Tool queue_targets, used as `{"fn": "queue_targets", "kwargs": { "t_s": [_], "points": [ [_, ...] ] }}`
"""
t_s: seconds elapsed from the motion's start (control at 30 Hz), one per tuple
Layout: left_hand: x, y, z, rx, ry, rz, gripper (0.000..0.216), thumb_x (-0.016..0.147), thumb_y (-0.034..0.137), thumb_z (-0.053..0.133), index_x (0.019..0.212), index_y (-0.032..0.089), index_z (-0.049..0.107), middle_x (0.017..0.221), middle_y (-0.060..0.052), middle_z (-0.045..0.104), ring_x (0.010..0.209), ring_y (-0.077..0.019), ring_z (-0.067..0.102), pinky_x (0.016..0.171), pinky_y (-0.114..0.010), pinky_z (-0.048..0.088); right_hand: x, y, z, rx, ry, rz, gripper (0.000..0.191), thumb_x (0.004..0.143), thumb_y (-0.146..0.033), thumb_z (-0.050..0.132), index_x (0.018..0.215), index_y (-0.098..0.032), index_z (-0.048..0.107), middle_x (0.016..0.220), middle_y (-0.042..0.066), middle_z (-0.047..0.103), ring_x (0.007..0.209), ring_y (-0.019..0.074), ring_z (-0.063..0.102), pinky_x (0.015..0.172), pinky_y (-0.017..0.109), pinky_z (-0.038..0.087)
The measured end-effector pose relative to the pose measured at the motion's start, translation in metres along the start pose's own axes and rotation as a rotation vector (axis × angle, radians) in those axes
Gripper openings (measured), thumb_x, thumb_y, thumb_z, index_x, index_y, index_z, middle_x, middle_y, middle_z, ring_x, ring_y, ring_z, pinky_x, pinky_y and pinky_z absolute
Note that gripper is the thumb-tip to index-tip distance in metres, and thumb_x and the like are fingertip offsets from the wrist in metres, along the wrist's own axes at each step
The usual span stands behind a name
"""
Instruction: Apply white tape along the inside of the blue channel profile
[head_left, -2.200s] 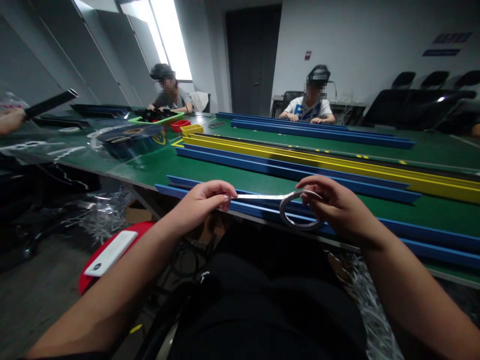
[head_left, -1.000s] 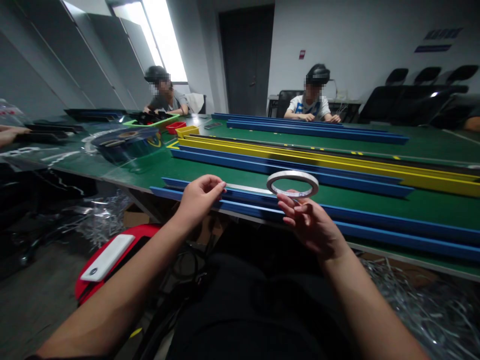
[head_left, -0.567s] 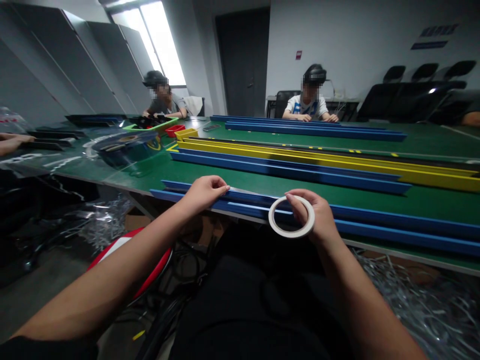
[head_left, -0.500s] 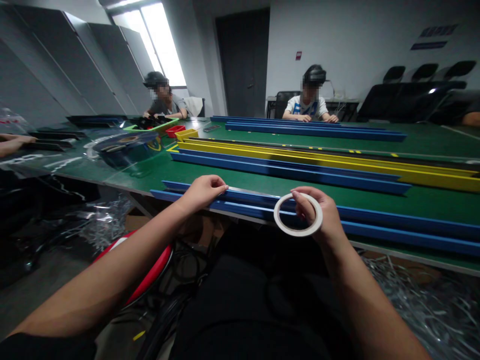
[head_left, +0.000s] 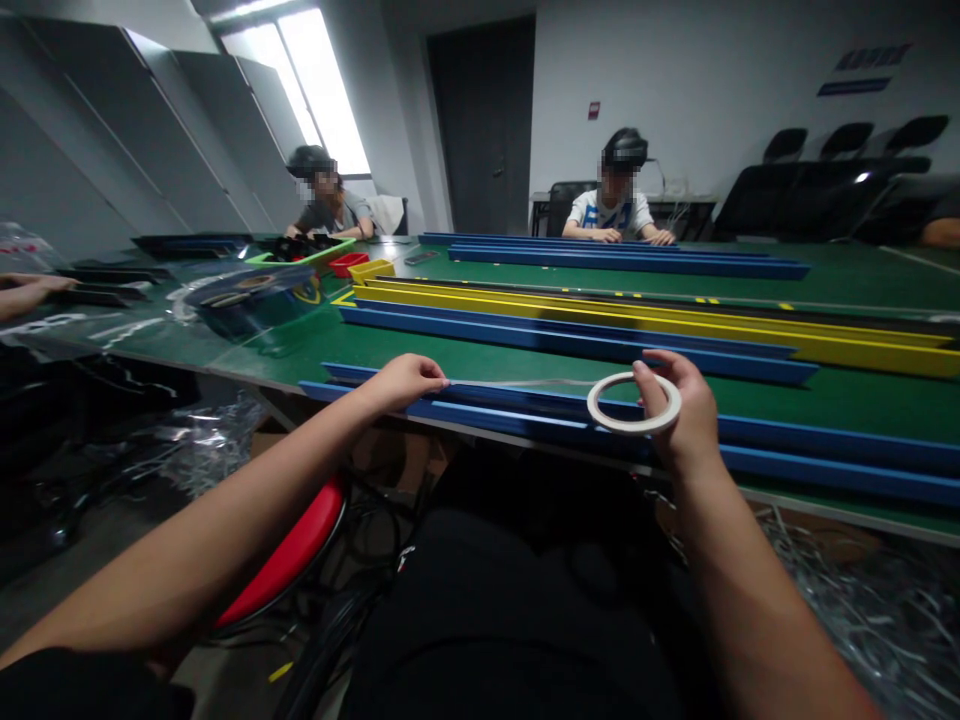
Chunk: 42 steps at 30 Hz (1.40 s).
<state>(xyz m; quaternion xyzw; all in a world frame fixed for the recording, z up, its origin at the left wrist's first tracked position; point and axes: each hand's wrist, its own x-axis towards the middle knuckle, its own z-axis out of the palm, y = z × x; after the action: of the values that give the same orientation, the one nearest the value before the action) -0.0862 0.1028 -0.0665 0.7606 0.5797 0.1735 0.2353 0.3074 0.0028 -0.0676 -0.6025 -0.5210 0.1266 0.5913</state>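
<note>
My right hand [head_left: 691, 408] is closed on a white roll of tape [head_left: 632, 428], thumb through its ring, above the near edge of the table. From the roll a thin strip of tape [head_left: 525, 383] runs leftward to my left hand [head_left: 409, 382], whose thumb and forefinger pinch its end. Beneath both hands a long blue channel profile [head_left: 832, 473] lies along the table edge. The strip hangs taut just over this profile; whether it touches I cannot tell.
Beyond lie another blue profile [head_left: 675, 360] and a long yellow one [head_left: 840, 343] on the green table [head_left: 300, 350]. A large plastic-wrapped roll [head_left: 259, 300] stands left, near small red [head_left: 349, 264] and yellow bins [head_left: 373, 271]. Two people sit opposite; another's hand shows at far left.
My right hand has moved right and slightly up with the roll, drawing out a longer strip of tape. My left hand has stayed nearly in place. The roll has tilted flatter.
</note>
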Motion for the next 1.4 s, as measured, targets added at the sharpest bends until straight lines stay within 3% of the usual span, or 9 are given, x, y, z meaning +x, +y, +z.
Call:
{"fn": "queue_targets", "kwargs": {
  "t_s": [0.23,0.4,0.53,0.6,0.67,0.8,0.97,1.13,1.4],
  "points": [
    [-0.006,0.019,0.006,0.095,0.035,0.073,0.034,0.077,0.052,0.061,0.083,0.021,0.074,0.078,-0.003,0.073,0.072,-0.019,0.066,0.063,-0.027,0.045,-0.009,-0.017,0.004,-0.015,-0.204,0.034,0.045,0.085,-0.061,0.058,0.09,-0.017,0.069,0.058,0.003,0.064,0.051,0.0164,0.058,0.05,0.027,0.041],
    [-0.017,0.055,0.015,0.042,0.049,0.344,0.035,0.086,0.047,0.058,0.107,0.022,0.071,0.102,-0.005,0.074,0.093,-0.0207,0.067,0.084,-0.031,0.05,-0.018,-0.037,0.008,-0.031,-0.183,-0.063,0.042,0.088,-0.059,0.056,0.088,-0.019,0.068,0.057,0.002,0.064,0.052,0.0169,0.06,0.053,0.027,0.043],
    [-0.023,0.091,0.031,0.008,-0.071,0.647,0.05,0.092,0.04,0.057,0.139,0.024,0.053,0.14,-0.009,0.058,0.129,-0.0224,0.052,0.111,-0.037,0.038,-0.024,-0.047,0.006,0.062,-0.193,-0.098,0.038,0.088,-0.056,0.058,0.097,-0.02,0.068,0.06,0.001,0.063,0.053,0.0168,0.059,0.053,0.028,0.044],
    [-0.023,0.107,0.042,-0.028,-0.119,0.745,0.059,0.093,0.038,0.057,0.148,0.025,0.041,0.15,-0.01,0.048,0.138,-0.0224,0.044,0.115,-0.038,0.033,-0.028,-0.053,0.005,0.157,-0.222,-0.121,0.035,0.089,-0.054,0.059,0.097,-0.021,0.068,0.06,0.0,0.062,0.054,0.0165,0.059,0.053,0.028,0.044],
    [-0.021,0.118,0.051,-0.082,-0.16,0.767,0.057,0.092,0.038,0.057,0.146,0.024,0.044,0.146,-0.011,0.052,0.134,-0.0229,0.048,0.112,-0.037,0.036,-0.032,-0.061,0.003,0.27,-0.246,-0.138,0.031,0.09,-0.051,0.059,0.095,-0.022,0.068,0.06,0.0,0.061,0.054,0.0164,0.059,0.054,0.029,0.044],
    [-0.012,0.116,0.047,-0.199,-0.265,0.631,0.033,0.092,0.045,0.055,0.108,0.02,0.071,0.1,-0.007,0.072,0.094,-0.0202,0.066,0.087,-0.031,0.049,-0.032,-0.066,-0.003,0.38,-0.211,-0.126,0.026,0.091,-0.048,0.06,0.093,-0.023,0.067,0.062,0.001,0.061,0.055,0.0168,0.06,0.054,0.03,0.045],
    [0.001,0.075,0.006,-0.329,-0.231,0.301,0.043,0.078,0.056,0.066,0.094,0.016,0.071,0.07,-0.002,0.062,0.064,-0.0144,0.055,0.061,-0.026,0.044,-0.015,-0.05,-0.011,0.36,-0.058,-0.05,0.032,0.089,-0.055,0.059,0.092,-0.024,0.066,0.066,0.002,0.061,0.055,0.0168,0.058,0.052,0.031,0.046],
    [0.003,0.038,-0.022,-0.335,-0.155,0.161,0.044,0.074,0.059,0.067,0.094,0.019,0.071,0.069,-0.001,0.059,0.062,-0.0132,0.05,0.057,-0.024,0.04,-0.006,-0.033,-0.007,0.275,-0.129,-0.019,0.039,0.087,-0.059,0.059,0.093,-0.021,0.067,0.063,0.002,0.061,0.055,0.0162,0.058,0.051,0.028,0.044],
    [0.002,0.002,-0.022,-0.298,-0.101,-0.033,0.054,0.06,0.056,0.077,0.1,0.02,0.074,0.077,-0.003,0.069,0.067,-0.0171,0.06,0.061,-0.027,0.047,-0.015,-0.019,0.025,0.014,-0.347,-0.1,0.041,0.09,-0.058,0.053,0.088,-0.021,0.07,0.064,0.002,0.065,0.058,0.0172,0.059,0.055,0.028,0.042]
  ]
}}
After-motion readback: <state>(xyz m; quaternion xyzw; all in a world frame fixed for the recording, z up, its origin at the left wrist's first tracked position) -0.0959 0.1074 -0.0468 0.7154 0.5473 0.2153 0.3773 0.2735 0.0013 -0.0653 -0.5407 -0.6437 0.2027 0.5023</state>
